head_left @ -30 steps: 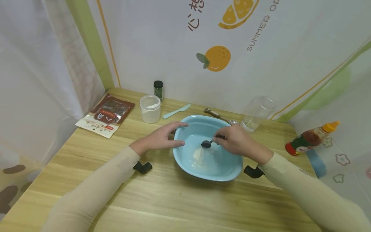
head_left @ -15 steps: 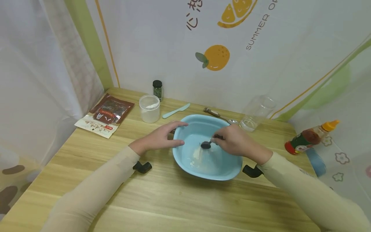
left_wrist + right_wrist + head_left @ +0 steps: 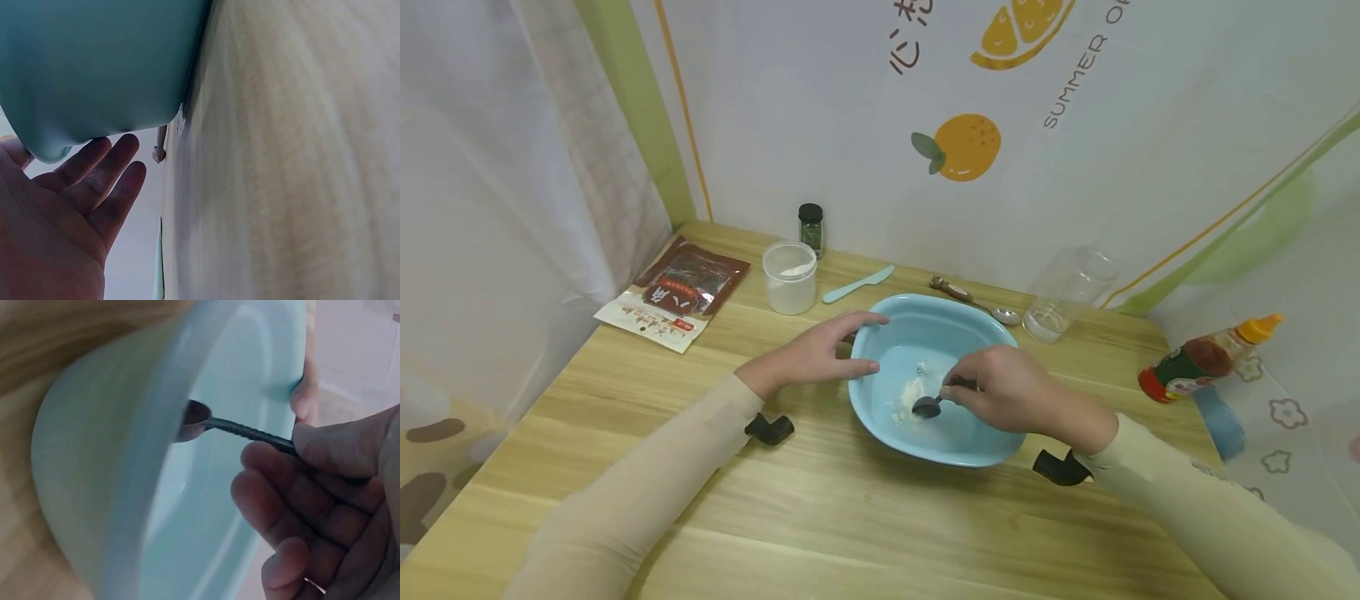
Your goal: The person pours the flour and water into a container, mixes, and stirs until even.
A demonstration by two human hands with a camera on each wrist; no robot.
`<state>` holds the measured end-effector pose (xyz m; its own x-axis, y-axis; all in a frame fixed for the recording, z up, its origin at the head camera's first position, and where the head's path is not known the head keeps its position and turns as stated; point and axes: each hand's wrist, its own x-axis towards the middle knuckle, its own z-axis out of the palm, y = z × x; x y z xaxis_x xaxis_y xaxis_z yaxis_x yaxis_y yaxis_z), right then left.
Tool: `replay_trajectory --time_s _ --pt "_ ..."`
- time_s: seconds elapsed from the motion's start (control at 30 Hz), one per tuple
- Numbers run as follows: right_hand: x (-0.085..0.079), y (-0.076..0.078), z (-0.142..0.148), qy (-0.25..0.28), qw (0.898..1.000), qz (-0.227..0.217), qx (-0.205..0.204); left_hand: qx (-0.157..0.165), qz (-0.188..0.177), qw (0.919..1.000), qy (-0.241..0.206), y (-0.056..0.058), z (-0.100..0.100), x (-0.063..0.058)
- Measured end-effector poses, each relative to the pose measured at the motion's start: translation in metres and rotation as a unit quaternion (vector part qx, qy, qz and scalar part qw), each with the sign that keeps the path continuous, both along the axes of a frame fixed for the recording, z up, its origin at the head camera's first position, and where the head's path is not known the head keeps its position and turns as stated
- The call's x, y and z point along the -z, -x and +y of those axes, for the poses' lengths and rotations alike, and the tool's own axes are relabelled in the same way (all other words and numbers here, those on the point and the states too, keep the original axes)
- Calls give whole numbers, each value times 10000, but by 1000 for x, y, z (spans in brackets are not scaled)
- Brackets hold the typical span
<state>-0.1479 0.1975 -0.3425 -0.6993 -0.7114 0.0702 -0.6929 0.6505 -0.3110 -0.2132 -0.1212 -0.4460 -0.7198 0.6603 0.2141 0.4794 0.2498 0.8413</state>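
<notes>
A light blue plastic basin [image 3: 940, 457] stands on the wooden table with white powder [image 3: 912, 393] and a few clumps on its floor. My left hand [image 3: 822, 350] holds its left rim: the thumb and a finger lie over the edge, while the other fingers [image 3: 103, 181] rest outside beneath it in the left wrist view. My right hand [image 3: 1000, 383] pinches the thin handle of a small black measuring spoon [image 3: 927, 407] between thumb and fingers. The spoon's bowl [image 3: 195, 422] is low inside the basin, beside the powder. Whether it holds powder, I cannot tell.
Behind the basin are a clear tub of white powder [image 3: 790, 287], a dark-capped spice jar [image 3: 811, 229], a pale green knife [image 3: 859, 285], a metal spoon [image 3: 973, 302] and a glass [image 3: 1060, 304]. A spice packet [image 3: 677, 292] lies left; a sauce bottle [image 3: 1206, 358] is right.
My right hand has moved the black spoon toward me, from behind the powder to its right side. The powder is more spread. My left hand stays at the rim.
</notes>
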Motion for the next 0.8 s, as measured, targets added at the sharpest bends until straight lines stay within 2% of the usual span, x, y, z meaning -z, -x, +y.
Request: replay_trajectory --time_s 0.07,0.17,0.27,0.37,0.53,0.67,0.73,0.8 --pt "0 2 -2 41 9998 -186 -26 -30 63 10000 44 0 -1 -1" --pt "1 11 -1 41 9992 -306 268 -57 120 9999 88 -1 -1 -2" --pt "1 20 3 6 9974 -148 701 -34 129 9999 110 0 0 -1" --pt "3 27 5 46 9963 46 860 -19 122 9999 104 0 0 -1" --pt "5 31 3 95 9969 298 724 -51 149 9998 127 0 -1 -1" --pt "5 31 2 -66 9964 542 650 -54 165 9998 141 0 -1 -1" --pt "3 30 3 -188 9970 494 567 -17 118 9999 95 0 -1 0" --pt "-1 27 3 -277 9988 196 341 13 80 10000 57 0 -1 1"
